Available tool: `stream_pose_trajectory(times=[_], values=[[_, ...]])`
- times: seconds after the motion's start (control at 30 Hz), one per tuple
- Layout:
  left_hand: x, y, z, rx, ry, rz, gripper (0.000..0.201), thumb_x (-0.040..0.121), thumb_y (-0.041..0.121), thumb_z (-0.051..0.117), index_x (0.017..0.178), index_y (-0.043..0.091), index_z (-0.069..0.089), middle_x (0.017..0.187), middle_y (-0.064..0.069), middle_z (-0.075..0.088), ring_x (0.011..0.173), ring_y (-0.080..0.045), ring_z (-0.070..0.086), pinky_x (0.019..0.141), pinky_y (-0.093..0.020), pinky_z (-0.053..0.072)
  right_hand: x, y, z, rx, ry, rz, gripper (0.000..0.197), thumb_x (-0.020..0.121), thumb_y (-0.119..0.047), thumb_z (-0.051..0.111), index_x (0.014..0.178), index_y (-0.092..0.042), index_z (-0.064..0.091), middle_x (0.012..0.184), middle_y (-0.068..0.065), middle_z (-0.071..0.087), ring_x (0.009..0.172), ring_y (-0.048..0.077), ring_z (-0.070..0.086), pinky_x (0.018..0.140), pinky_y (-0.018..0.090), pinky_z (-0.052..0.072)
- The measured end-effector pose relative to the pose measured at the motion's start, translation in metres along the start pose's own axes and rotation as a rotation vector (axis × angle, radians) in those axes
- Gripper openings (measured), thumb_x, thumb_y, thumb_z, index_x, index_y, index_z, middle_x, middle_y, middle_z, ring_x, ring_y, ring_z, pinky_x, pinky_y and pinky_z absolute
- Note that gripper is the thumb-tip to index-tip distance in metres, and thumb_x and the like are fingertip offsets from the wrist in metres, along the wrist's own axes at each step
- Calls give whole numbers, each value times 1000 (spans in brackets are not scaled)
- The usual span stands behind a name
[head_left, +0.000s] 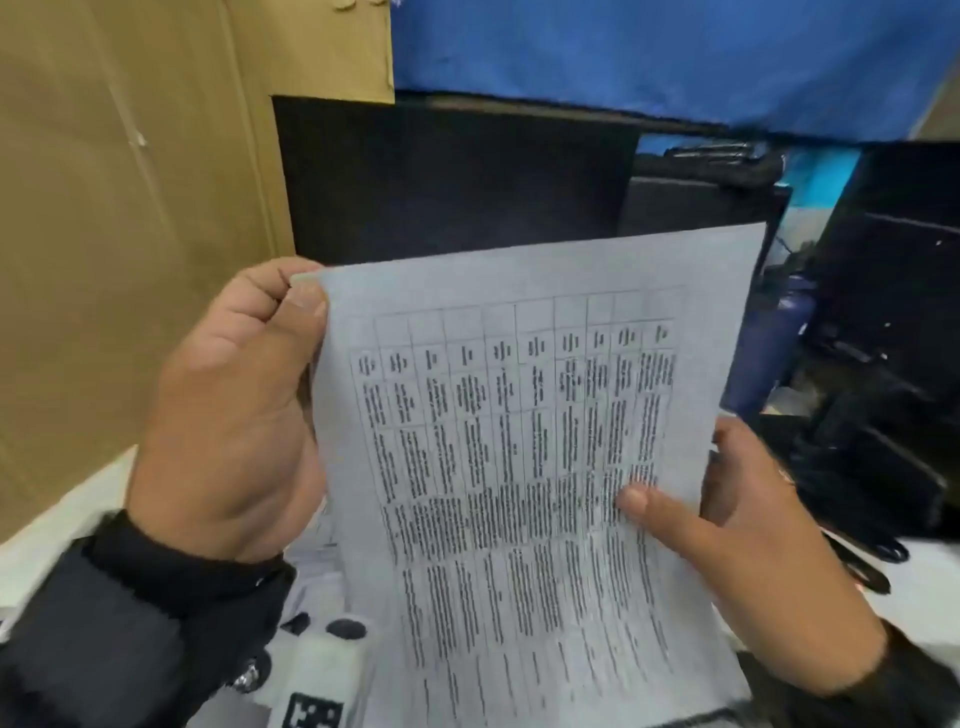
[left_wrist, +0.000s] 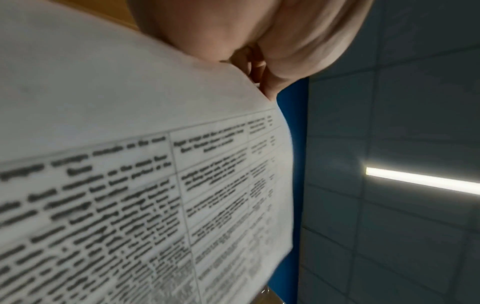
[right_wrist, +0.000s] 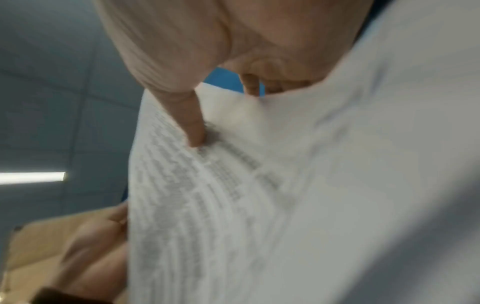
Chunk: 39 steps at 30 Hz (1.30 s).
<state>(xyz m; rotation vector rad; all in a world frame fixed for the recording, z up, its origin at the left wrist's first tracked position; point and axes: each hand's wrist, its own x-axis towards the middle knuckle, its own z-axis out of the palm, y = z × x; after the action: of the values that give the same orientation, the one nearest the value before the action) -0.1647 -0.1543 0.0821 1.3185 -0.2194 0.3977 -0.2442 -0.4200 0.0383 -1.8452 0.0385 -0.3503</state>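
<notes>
Holding a printed sheet (head_left: 519, 467) up in the air above a white surface (head_left: 67, 519), a person grips it with both hands, one at each side and well apart. The left hand (head_left: 234, 415), its back turned to the head camera and its wrist in a black sleeve (head_left: 130, 597), pinches the sheet's upper left corner between the thumb (head_left: 306, 306) and a curled forefinger; the other fingers are hidden behind the paper. The right hand (head_left: 753, 551) sits lower on the opposite edge, palm inward, its thumb laid straight across the printed face while its fingers pass behind the page, so the paper is clamped between them. The sheet hangs tilted, top leaning to the right and lower half bowed toward the camera, with a ruled table of text running sideways; the words are too blurred to read. A cardboard box (head_left: 130, 208) stands to the left, and a black panel (head_left: 441, 182) fills the space behind the page beneath a blue cloth (head_left: 649, 52). A purple bottle (head_left: 779, 353) shows just past the sheet's right edge, and a white device (head_left: 322, 675) bearing a black-and-white marker lies under the left wrist. The left wrist view catches a ceiling light strip (left_wrist: 420, 181).
</notes>
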Motion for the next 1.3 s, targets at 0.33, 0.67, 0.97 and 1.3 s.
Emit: stream_pose_trajectory(times=[0.33,0.67,0.97,1.3], values=[[-36,-60,26,246,-369,-414,26,108,27,50,123,43,64,114,14,78,112,-14,73,109,-49,50,19,20,-11,118,242,149,23,88,-3,70,104,-19,75,98,-8,79,95,15,75,99,46,51],[-55,-73,41,337,-161,60,29,106,18,47,122,39,60,110,26,71,104,8,65,78,-3,44,3,22,19,-57,301,-109,42,98,-13,55,128,-41,54,113,-32,68,105,-12,61,88,24,44],[-57,-119,34,283,-220,-241,48,106,2,47,120,48,47,104,51,64,102,26,59,77,4,42,15,67,28,-284,118,60,48,99,-8,49,124,-45,33,112,-22,60,95,-10,55,68,0,35],[-42,-130,25,273,-68,-297,40,106,14,52,127,48,57,116,25,74,114,0,66,102,-33,50,15,72,32,-257,173,121,32,96,-5,53,113,-32,53,94,-12,66,86,-5,56,67,18,39]])
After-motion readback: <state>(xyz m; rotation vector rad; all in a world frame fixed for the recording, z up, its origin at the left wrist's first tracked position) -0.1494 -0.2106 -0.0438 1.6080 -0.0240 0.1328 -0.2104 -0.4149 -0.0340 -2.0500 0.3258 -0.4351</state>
